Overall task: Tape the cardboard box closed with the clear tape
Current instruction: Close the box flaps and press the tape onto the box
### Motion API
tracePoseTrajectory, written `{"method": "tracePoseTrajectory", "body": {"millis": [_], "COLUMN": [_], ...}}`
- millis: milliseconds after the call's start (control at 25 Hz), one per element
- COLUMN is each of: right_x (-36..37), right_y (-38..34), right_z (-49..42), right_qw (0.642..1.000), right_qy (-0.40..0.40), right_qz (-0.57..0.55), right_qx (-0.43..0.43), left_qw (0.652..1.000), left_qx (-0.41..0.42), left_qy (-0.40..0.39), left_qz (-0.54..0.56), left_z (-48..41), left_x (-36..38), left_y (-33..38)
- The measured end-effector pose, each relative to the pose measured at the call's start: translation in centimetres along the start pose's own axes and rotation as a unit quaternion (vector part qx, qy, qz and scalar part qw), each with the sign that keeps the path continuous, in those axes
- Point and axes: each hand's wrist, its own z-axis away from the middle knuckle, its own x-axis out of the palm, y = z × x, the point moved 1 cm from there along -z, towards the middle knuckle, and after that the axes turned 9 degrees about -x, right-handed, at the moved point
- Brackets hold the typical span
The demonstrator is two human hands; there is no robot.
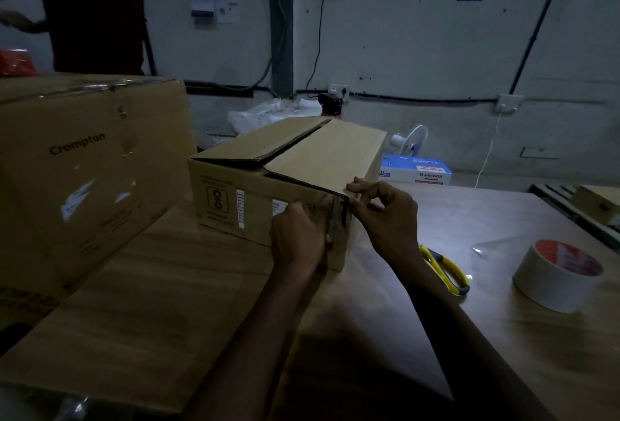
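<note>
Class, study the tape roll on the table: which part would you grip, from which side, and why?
Grip the tape roll from above, thumb inside the core, fingers on the outer wall. It lies flat with the hole facing up, so both are reachable; the scissors lie apart to its left.

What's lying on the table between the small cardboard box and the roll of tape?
Yellow-handled scissors lie on the table between the cardboard box and the tape roll; the head view shows them.
</note>
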Motion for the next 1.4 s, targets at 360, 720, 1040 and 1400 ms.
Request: {"method": "tracePoseTrajectory", "body": {"millis": [360,720,1040,1400], "right_x": [-0.1,-0.3,-0.4,-0.5], "right_y": [0.1,0.0,0.4,0.7], "right_z": [0.0,-0.1,-0.1,-0.1], "right_qw": [1.000,1.000,1.000,0.999], "right_qy": [-0.003,-0.008,-0.020,-0.030], "right_qz": [0.011,-0.009,-0.010,-0.006], "right_qx": [-0.004,0.010,-0.004,-0.010], "left_qw": [0.998,0.995,0.988,0.907], "left_qx": [-0.025,-0.052,0.106,0.380], "left_qy": [-0.028,-0.047,0.093,0.066], "left_qz": [-0.044,-0.064,-0.066,-0.168], "left_z": [-0.7,-1.2,-1.3,-5.8], "left_x": [-0.1,0.1,-1.5,-2.3], "left_y": [0.2,-0.6,-0.2,1.0]}}
